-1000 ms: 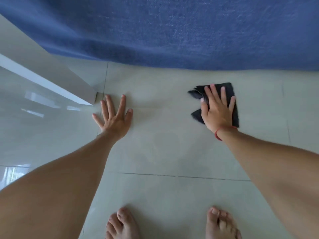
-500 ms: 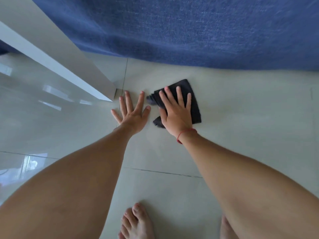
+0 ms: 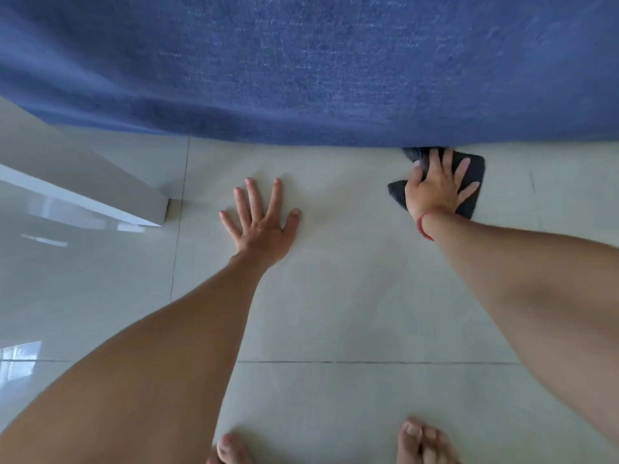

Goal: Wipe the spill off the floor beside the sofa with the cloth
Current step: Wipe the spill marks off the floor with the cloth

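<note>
- Dark grey cloth (image 3: 473,177) lies flat on the pale tiled floor (image 3: 335,296), its far edge touching the base of the blue sofa (image 3: 318,68)
- right hand (image 3: 435,187) rests palm-down on top of the cloth, fingers spread and pressing it to the tile rather than curled round it; the fingertips reach the sofa's lower edge
- left hand (image 3: 263,222) is flat on bare floor, fingers splayed, holding nothing, well apart from the cloth and nearer the white furniture leg (image 3: 147,202)
- no spill is plain to see; the tile between the two hands looks faintly dull, so the next stroke likely runs leftward along the sofa base, and the right hand already sits over the cloth for it
</note>
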{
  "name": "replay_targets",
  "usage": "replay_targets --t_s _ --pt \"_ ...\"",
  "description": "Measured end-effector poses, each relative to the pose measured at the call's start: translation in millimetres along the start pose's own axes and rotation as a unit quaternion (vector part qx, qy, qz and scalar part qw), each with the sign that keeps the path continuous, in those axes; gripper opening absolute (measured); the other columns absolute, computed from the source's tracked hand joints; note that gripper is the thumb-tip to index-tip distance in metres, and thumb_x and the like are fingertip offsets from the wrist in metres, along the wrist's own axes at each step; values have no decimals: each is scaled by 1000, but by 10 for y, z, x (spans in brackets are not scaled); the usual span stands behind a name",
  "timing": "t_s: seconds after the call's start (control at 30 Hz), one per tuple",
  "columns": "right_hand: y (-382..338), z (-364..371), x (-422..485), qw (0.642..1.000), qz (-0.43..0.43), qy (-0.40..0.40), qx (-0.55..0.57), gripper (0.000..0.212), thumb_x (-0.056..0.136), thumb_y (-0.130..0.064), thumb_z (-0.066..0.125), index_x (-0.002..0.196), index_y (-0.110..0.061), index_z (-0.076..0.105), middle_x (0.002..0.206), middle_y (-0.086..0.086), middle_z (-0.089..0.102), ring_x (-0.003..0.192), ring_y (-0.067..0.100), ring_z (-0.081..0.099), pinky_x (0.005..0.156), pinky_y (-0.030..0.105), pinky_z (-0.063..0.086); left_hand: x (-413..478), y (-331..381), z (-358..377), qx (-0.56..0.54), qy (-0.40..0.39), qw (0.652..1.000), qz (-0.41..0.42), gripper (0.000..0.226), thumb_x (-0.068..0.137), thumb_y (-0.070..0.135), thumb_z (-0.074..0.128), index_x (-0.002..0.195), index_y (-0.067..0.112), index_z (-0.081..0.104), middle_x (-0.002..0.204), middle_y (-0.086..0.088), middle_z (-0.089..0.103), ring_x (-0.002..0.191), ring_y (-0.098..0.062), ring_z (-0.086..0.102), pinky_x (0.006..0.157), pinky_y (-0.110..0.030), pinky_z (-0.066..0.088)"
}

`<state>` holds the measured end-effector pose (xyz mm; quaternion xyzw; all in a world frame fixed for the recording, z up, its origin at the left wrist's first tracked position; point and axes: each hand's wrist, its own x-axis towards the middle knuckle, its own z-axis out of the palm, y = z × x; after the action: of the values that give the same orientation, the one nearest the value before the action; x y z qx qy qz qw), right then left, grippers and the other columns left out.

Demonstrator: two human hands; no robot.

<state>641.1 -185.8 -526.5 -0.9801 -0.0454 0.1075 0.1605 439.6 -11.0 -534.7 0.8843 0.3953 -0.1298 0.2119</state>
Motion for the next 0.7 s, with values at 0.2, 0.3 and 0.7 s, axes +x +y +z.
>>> replay_targets --t_s 0.2,0.3,0.7 --pt "-600 256 -257 981 -184 -43 -33 48 98 -32 38 145 -26 35 155 -4 32 148 34 7 114 64 -2 -8 -48 -93 -35 -12 999 24 54 96 46 21 145 46 -2 156 -1 -20 141 -19 -20 108 -50 -15" --pt "-937 437 -584 959 -268 -85 -31 50 99 -33 39 148 -27 31 159 -8 22 149 31 2 115 61 -4 -117 -366 -189 -62 42 997 35 53 98 33 26 148 39 8 158 -2 -11 143 -20 -11 113 -45 -6" --pt "-361 524 -1545 917 -389 -85 -20 46 97 -32 45 142 -28 42 154 -11 36 147 21 24 121 45 8 -394 -1029 -149 -10 21 999 -47 53 96 47 13 144 44 -11 155 4 -21 140 -16 -23 111 -46 -14"
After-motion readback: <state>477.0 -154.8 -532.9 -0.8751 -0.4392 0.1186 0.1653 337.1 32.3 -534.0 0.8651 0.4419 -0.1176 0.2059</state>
